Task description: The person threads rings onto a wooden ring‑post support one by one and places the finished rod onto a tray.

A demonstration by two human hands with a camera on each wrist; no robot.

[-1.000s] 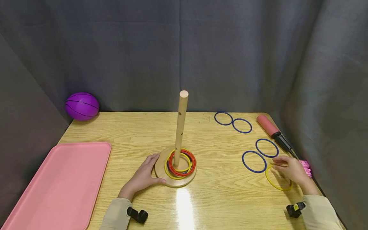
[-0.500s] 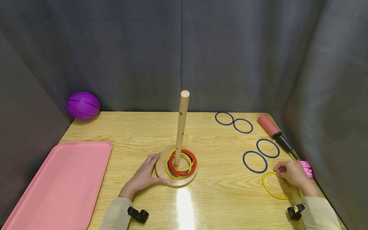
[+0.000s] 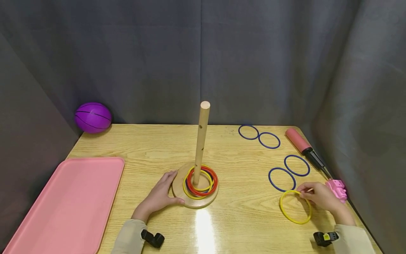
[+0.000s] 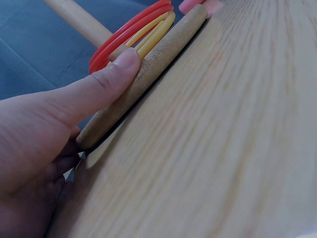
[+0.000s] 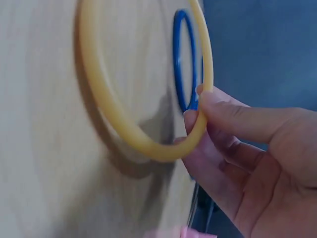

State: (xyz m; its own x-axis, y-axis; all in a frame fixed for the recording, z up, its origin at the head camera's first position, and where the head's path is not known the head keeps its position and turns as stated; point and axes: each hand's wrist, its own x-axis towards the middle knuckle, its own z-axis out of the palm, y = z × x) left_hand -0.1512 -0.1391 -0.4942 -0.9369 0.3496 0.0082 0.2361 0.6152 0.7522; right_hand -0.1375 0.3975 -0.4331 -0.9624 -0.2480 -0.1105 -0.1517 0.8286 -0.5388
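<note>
Yellow ring (image 5: 161, 152) sits further left than before; we find it pinched by the right hand (image 3: 321, 197), mostly left of it, apparently secured. We note the left hand (image 3: 158, 195) gripping the wooden base (image 3: 181, 183).

The table (image 3: 241, 225) is surfaced in fine wood grain, and light is thrown back in a streak by its glossy near part. The post (image 3: 201, 144) is made of smooth wood; its wooden base (image 4: 158, 68) is left rough and speckled along the edge. Smooth plastic is suggested by the yellow ring (image 5: 119, 120) on the right, the red rings (image 3: 216, 181) and the blue rings (image 5: 177, 54). A soft sheen is shown by the plastic tray (image 3: 73, 204) on the left, a glossier highlight by the ball (image 3: 93, 118) on the far left. Matt cloth is seen in the far curtain (image 3: 142, 63) and the near sleeves (image 3: 128, 234).
</note>
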